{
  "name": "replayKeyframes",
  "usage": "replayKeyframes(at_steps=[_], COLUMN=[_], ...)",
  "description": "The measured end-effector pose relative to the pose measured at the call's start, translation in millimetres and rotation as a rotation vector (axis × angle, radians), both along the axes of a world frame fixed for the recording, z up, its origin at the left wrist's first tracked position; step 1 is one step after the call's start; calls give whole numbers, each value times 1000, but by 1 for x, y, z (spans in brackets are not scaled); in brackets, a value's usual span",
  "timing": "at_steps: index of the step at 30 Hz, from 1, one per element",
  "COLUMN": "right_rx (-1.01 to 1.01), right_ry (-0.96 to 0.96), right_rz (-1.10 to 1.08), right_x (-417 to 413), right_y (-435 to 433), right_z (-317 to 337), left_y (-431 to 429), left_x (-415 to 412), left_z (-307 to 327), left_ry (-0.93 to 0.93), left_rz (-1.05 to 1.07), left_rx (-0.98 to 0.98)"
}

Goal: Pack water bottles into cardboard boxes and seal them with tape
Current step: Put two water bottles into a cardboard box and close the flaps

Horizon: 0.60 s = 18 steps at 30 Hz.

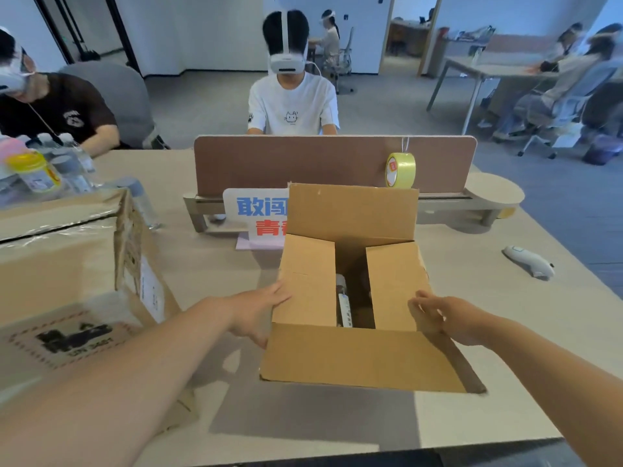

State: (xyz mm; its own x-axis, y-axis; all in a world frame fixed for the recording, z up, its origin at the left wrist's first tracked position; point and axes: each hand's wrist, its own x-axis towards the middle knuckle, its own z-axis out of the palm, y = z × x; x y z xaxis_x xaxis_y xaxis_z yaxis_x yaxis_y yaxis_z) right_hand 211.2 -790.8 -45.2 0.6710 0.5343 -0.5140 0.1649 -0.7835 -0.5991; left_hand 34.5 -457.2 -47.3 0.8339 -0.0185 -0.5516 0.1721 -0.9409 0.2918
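A brown cardboard box (350,355) stands on the table in front of me. Its far flap is up, its near flap hangs toward me, and the two side flaps are folded inward with a gap between them. Through that gap I see a water bottle (344,303) lying inside. My left hand (256,311) presses flat against the left side flap's outer edge. My right hand (441,315) hovers with spread fingers at the right side flap, touching or just off it. A yellow tape roll (400,170) hangs on the brown divider behind the box.
A large taped box (67,264) sits at my left with several bottles (67,170) behind it. A white sign (256,214) stands under the divider (303,160). A white handheld device (529,261) lies at the right. People with headsets sit across the table.
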Motion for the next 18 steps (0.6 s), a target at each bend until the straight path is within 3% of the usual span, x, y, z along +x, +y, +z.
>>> replayKeyframes(at_steps=[5,9,12,15,18], right_rx=[15,473,623,599,496], right_ry=[18,293,423,392,283], right_rz=[-75,-495,-768,-691,-598], right_x=[-10,-15,-14,-16,-19], right_y=[-23,-33,-36,-34,-28], right_z=[2,2,-8,-16,-21], left_y=[-8,-7,-14,-23,-33], left_x=[-10,-17,-10,8,22], left_z=[0,-5,-12,-12,-7], left_ry=[-52,-105,-256,-417,-501], left_rz=[103,210,550,723,727], left_rx=[-100,-276,-461,-431,-279])
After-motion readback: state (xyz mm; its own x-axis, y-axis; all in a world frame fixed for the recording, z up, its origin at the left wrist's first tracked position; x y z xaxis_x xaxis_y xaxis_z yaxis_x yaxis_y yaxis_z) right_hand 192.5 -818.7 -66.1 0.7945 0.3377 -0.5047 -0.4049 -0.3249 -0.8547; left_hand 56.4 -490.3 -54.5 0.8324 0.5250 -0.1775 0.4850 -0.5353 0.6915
